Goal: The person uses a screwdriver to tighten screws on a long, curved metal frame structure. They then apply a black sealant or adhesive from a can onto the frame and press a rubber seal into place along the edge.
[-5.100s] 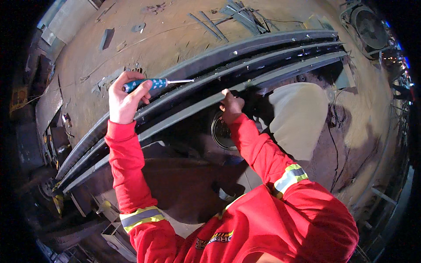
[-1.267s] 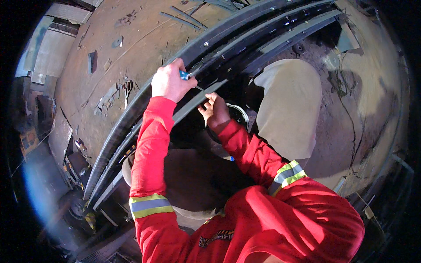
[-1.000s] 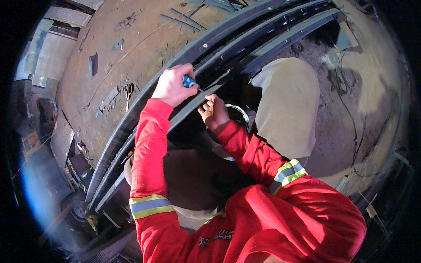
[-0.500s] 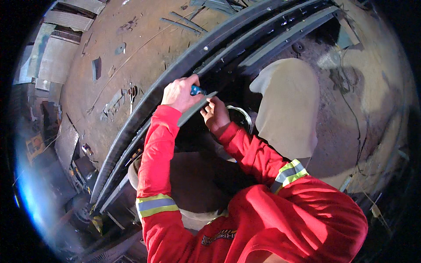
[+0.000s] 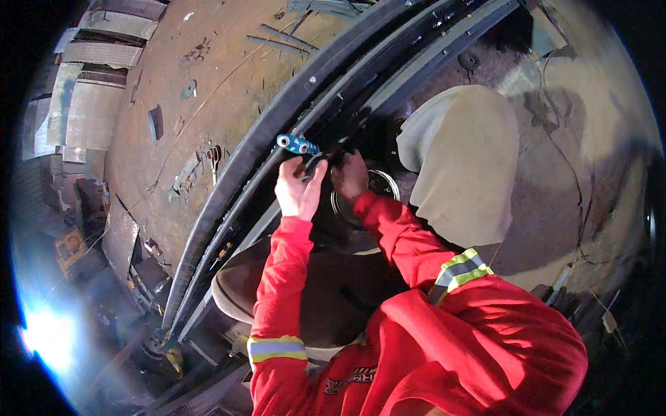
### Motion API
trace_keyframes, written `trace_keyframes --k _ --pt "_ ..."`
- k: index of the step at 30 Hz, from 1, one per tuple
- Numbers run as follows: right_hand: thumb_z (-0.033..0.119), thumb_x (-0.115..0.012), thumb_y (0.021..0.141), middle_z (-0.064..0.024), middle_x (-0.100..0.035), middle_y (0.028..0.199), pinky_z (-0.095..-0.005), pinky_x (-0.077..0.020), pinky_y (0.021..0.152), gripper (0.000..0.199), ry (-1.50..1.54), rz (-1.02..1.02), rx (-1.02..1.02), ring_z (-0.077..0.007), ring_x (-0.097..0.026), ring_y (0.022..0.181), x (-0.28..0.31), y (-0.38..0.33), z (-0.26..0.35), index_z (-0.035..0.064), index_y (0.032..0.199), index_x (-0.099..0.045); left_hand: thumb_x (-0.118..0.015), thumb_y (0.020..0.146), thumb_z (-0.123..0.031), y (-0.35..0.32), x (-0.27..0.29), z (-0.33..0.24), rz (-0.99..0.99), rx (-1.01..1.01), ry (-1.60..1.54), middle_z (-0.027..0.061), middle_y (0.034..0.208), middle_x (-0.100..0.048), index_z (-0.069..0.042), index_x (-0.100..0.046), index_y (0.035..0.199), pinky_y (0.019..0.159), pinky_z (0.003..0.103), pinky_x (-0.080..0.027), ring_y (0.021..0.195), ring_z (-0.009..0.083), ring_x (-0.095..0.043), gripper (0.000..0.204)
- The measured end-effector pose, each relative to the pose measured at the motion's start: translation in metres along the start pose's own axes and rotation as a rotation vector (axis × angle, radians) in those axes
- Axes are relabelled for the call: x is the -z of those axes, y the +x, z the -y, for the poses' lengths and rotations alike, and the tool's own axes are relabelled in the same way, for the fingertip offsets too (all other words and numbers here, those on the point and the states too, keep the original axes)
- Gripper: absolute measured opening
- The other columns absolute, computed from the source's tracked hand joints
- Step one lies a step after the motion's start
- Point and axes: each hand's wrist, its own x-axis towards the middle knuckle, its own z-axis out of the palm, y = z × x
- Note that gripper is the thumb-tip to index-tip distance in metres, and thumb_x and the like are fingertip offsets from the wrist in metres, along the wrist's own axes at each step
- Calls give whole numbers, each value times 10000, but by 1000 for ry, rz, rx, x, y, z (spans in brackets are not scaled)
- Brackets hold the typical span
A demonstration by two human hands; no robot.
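Note:
My left hand [image 5: 300,193] is raised over the curved metal beams [image 5: 277,132], its thumb and fingers spread apart. Just beyond its fingertips is a small blue, tube-like piece [image 5: 297,144] with pale round ends, lying at the beams; its exact kind does not show. My right hand [image 5: 352,177] reaches into the dark gap beside the inner beam, its fingertips lost in shadow, so I cannot tell whether they grip anything. Next to that wrist stands a round container [image 5: 392,186] with a bright rim, partly covered by my sleeve.
The beams arc from the top right down to the lower left. On the brown floor beyond them lie scissors [image 5: 214,158], metal scraps [image 5: 154,123] and thin strips [image 5: 281,43]. Stacked plates [image 5: 94,114] are at the far left. A glaring light [image 5: 50,340] shines at lower left.
My left hand has drawn back toward me from the blue piece and its fingers have opened. The grey strip between my hands no longer shows clearly. My right hand has shifted slightly.

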Motion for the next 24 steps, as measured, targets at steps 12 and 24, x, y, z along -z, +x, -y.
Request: trace_keyframes --k 12,24 --pt "28 -604 649 -149 -593 820 -432 -479 726 159 -78 50 322 -342 -573 834 19 23 -6 57 795 -659 -678 799 -145 27 -41 8 -70 -55 -418 99 857 -645 12 -582 1026 747 293 -470 784 180 -618 292" --pt "210 -637 765 -31 -494 586 -332 -372 503 213 824 75 -401 -152 -478 535 1 18 -5 2 722 -614 -690 727 -76 29 -35 8 -97 -182 -47 156 813 -648 16 -564 967 709 352 -498 775 291 -650 287"
